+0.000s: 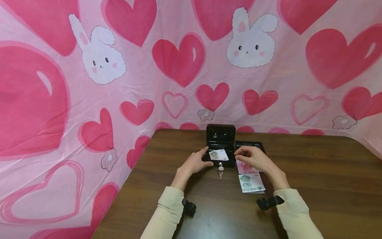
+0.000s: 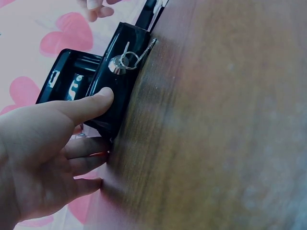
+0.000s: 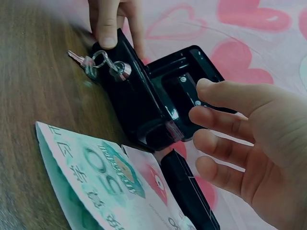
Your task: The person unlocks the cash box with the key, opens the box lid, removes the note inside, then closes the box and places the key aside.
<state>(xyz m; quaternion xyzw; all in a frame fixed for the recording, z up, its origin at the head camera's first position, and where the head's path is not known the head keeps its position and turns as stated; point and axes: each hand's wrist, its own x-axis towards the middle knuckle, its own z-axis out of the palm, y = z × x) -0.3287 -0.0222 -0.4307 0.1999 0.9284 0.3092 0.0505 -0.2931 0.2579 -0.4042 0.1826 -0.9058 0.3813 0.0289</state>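
"Two hands are busy at this box; how can one do it well?"

"From the left: the left hand [image 1: 195,162] has its thumb on the front of the black box [image 1: 220,143] and its fingers about the left side, so it holds this corner. I think a light, steady hold is best, so the box with its raised lid does not slide. A pale note [image 1: 219,155] shows inside; better not to push it. The keys [image 1: 221,174] hang from the front lock and could catch a finger. The right hand [image 1: 256,158] is half open, fingers loosely bent, and I see nothing in it."

"And where is the box, compared with the hands?"

"Between them. It touches the left hand and is just beside the right one; whether these fingertips touch, I cannot tell. Rightmost, a pink note [image 1: 246,167] and a green note [image 1: 251,183] lie on the surface [image 1: 218,205]."
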